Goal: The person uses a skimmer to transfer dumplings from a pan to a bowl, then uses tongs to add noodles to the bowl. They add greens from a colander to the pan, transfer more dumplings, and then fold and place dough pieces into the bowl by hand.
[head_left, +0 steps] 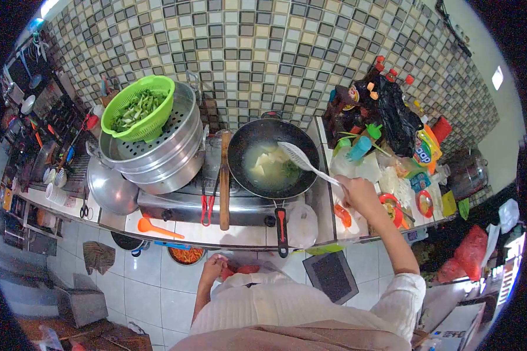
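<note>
My right hand (359, 196) is closed around the handle of a pale slotted spatula (299, 155), right of the stove. Its head reaches over the right side of a black wok (238, 153) on the burner. Inside the wok are cloudy broth, pale cut pieces (266, 163) and some green leaves (289, 170). The wok's red-and-black handle (281, 229) points toward me. My left hand (215, 267) is low by my waist, fingers curled, next to something red (241, 269); I cannot tell what it grips.
Left of the wok, a green colander (164, 96) of cut greens sits on a large steamer pot (170, 167). A wooden stick (225, 205) and red tongs (207, 209) lie across the stove front (181, 209). An orange spoon (158, 228) is nearby. Bottles and packets crowd the right counter.
</note>
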A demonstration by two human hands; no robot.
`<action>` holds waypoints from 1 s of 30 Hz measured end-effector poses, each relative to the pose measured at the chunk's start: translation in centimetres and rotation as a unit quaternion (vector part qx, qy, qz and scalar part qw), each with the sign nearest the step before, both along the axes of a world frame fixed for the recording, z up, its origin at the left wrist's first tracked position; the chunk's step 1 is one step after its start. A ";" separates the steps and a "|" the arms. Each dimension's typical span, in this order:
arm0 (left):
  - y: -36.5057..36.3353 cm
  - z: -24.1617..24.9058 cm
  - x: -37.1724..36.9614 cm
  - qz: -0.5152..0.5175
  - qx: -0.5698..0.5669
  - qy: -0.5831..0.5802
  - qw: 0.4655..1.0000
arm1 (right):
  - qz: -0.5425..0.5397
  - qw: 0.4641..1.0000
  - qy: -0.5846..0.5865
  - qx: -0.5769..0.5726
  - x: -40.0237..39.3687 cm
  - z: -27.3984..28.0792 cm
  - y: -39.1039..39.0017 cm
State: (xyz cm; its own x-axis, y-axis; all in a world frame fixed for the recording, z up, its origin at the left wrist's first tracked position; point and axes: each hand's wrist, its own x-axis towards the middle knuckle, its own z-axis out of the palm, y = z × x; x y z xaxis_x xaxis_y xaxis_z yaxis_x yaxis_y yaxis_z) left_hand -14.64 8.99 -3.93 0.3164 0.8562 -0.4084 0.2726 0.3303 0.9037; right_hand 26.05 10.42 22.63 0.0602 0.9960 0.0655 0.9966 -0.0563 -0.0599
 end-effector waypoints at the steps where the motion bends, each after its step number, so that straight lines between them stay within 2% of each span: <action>1: -0.1 -0.1 0.2 -0.001 -0.002 -0.003 1.000 | 0.015 0.996 -0.088 -0.010 0.0 0.1 0.0; 2: -0.1 1.0 0.7 -0.012 -0.002 -0.001 1.000 | 0.031 0.984 -0.175 -0.020 0.0 0.1 0.0; 3: -0.3 1.7 1.1 -0.023 -0.002 0.001 1.000 | 0.031 0.983 -0.179 -0.023 0.1 -0.1 0.1; 5: -0.7 2.0 1.6 -0.030 -0.009 -0.016 0.999 | 0.102 0.955 -0.272 -0.061 0.3 -0.8 0.5; 6: -0.7 2.1 1.7 -0.035 -0.012 -0.030 0.999 | 0.103 0.954 -0.274 -0.061 0.1 -0.8 0.4; 8: -1.0 2.3 2.0 -0.034 0.006 -0.037 0.999 | 0.194 0.940 -0.262 -0.097 -0.3 -1.0 0.0; 9: -1.2 2.3 2.0 -0.034 0.022 -0.042 0.998 | 0.194 0.940 -0.262 -0.099 -0.9 -1.2 -0.1; 12: -1.3 0.7 1.9 -0.066 0.046 -0.059 0.995 | 0.184 0.956 -0.217 -0.068 -2.4 -1.5 0.1; 14: -1.5 0.6 1.9 -0.062 0.026 -0.039 0.997 | 0.124 0.966 -0.212 -0.081 -2.5 -2.1 0.7; 19: -2.0 0.8 1.5 -0.046 -0.016 -0.034 0.998 | 0.155 0.957 -0.217 -0.110 -3.8 -1.3 0.7; 21: -2.3 1.3 1.5 -0.038 0.029 -0.013 0.999 | 0.151 0.960 -0.211 -0.100 -3.9 -1.0 1.1; 24: -2.6 1.1 1.4 -0.041 0.043 0.012 0.998 | 0.159 0.957 -0.189 -0.155 -3.2 -0.2 2.6; 28: -2.9 0.5 0.9 -0.055 0.068 0.019 0.996 | 0.112 0.979 -0.150 -0.078 -1.7 2.0 3.8; 30: -3.2 1.0 1.2 -0.034 -0.005 0.015 0.999 | 0.094 0.982 -0.151 -0.059 -1.6 2.5 4.1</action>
State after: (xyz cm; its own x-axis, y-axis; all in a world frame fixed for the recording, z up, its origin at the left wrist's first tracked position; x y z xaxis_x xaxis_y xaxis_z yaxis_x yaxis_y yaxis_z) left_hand -13.43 5.83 -2.97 0.3605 0.8294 -0.4268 0.3220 0.3188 0.8915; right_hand 24.48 14.48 25.10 -0.1304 0.9894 -0.0640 0.9611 0.1420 0.2368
